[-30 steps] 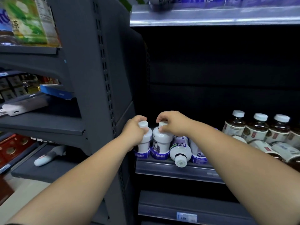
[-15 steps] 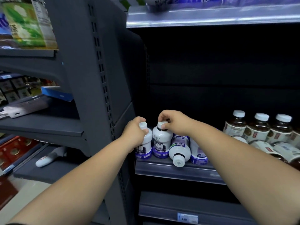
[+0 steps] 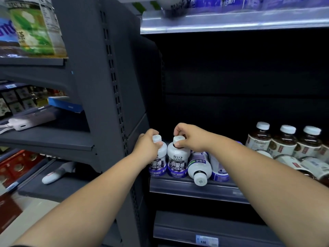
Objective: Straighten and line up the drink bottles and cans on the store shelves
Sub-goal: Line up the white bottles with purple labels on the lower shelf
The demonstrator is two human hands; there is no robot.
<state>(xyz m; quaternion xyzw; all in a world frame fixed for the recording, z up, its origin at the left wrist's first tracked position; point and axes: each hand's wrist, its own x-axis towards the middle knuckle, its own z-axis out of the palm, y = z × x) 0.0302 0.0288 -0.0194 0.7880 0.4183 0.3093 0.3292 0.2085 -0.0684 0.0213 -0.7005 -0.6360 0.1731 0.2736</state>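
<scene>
Two white juice bottles with purple labels stand upright at the left end of a dark shelf [image 3: 192, 190]. My left hand [image 3: 146, 146] grips the neck of the leftmost bottle [image 3: 158, 161]. My right hand [image 3: 191, 136] pinches the cap of the second bottle [image 3: 178, 161]. Right of them a third white bottle [image 3: 199, 168] lies tipped over, its cap pointing toward me. Another white bottle [image 3: 218, 169] stands behind it, partly hidden by my right forearm.
Brown tea bottles [image 3: 283, 143] with white caps stand at the right, and several more lie toppled in front [image 3: 302, 164]. A grey upright post [image 3: 114, 104] borders the shelf on the left. Another shelf [image 3: 231, 22] hangs above. A lower shelf carries a price tag [image 3: 206, 239].
Both upright white bottles have been turned, so their purple label fronts now face me. My hands stay on their tops in nearly the same place.
</scene>
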